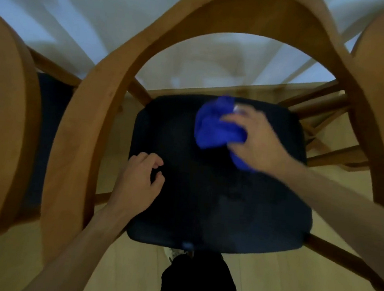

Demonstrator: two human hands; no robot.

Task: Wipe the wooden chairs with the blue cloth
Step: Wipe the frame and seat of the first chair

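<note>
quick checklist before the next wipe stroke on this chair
1. Cloth in hand: ok, the right hand has a grip on the bunched blue cloth.
2. Cloth on the chair: ok, it lies on the far right of the dark seat.
3. Left hand out of the stroke path: ok, it rests at the seat's left edge, fingers loosely curled, holding nothing.
4. Wooden backrest wiped: cannot tell.
5. Cloth pressed flat: not ok, it is bunched.
6. Seat clean: cannot tell, the picture is dark and blurred.
</note>
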